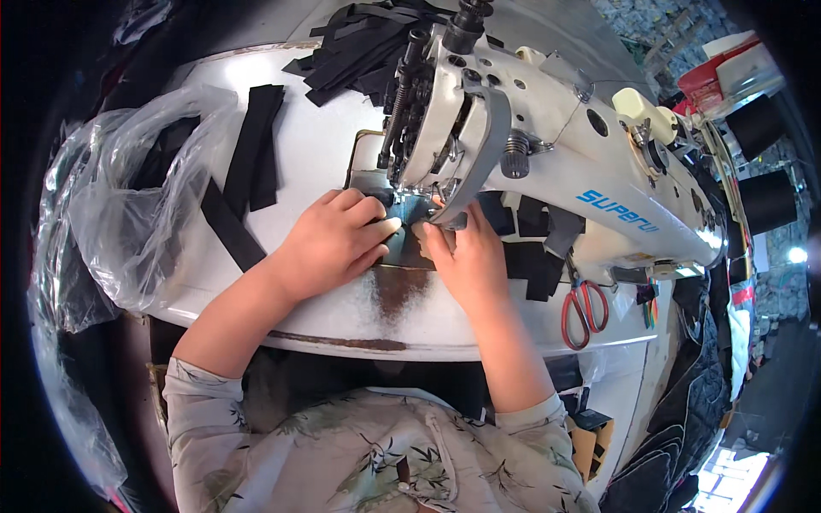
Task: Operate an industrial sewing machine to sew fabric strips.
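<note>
A white sewing machine (547,145) stands over the table, its lit needle area in front of both hands. A small dark fabric piece (410,210) lies under the needle area, largely covered by fingers and machine parts. My left hand (335,236) sits on its left side, fingers curled and closed at the fabric's edge. On the other side my right hand (470,261) is close beside the presser foot, thumb and fingers pinched at the fabric. The fingertips of the right hand are partly hidden by the machine's grey guard (486,158).
Black fabric strips (252,145) lie left of my hands, beside a clear plastic bag (128,205). More strips (368,47) are heaped behind. Dark cut pieces (534,256) and red-handled scissors (585,315) lie at right. The white table's front edge (428,349) is worn.
</note>
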`<state>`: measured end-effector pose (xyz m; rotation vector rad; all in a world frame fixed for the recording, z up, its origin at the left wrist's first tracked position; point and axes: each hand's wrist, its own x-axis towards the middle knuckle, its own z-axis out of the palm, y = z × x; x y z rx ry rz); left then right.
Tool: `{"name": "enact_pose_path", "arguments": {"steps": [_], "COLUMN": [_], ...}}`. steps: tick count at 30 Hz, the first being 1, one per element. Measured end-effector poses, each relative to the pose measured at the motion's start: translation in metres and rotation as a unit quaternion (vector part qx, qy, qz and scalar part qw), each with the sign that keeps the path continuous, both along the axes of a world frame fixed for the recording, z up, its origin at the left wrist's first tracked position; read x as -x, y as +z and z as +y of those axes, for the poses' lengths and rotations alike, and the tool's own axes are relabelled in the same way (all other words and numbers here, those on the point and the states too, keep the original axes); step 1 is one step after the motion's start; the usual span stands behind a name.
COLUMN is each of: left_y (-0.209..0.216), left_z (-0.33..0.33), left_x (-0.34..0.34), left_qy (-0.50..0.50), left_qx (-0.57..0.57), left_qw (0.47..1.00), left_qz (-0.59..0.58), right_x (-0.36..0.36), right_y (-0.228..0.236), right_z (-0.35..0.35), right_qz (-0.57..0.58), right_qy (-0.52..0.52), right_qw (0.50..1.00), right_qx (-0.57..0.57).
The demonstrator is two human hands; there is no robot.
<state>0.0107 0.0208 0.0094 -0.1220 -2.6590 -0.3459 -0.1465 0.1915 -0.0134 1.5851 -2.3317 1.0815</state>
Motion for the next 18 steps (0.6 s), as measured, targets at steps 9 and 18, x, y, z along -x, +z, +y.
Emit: {"name": "enact_pose_path", "arguments": {"steps": [9, 18], "left_y": [-0.009, -0.009], "left_z": [-0.015, -0.02], "left_x": [0.003, 0.01], "left_qy": [0.014, 0.045], "left_qx": [0.007, 0.0], "left_qw": [1.0, 0.999], "left_qz": [0.004, 0.017], "right_x": [-0.001, -0.004], "right_y": [0.008, 0.013], "right_z": [-0.001, 0.0], "right_qz": [-0.076, -0.086], "right_qy": [-0.038, -0.041], "right_qw": [0.996, 0.995], "right_qx": [-0.014, -0.004]}}
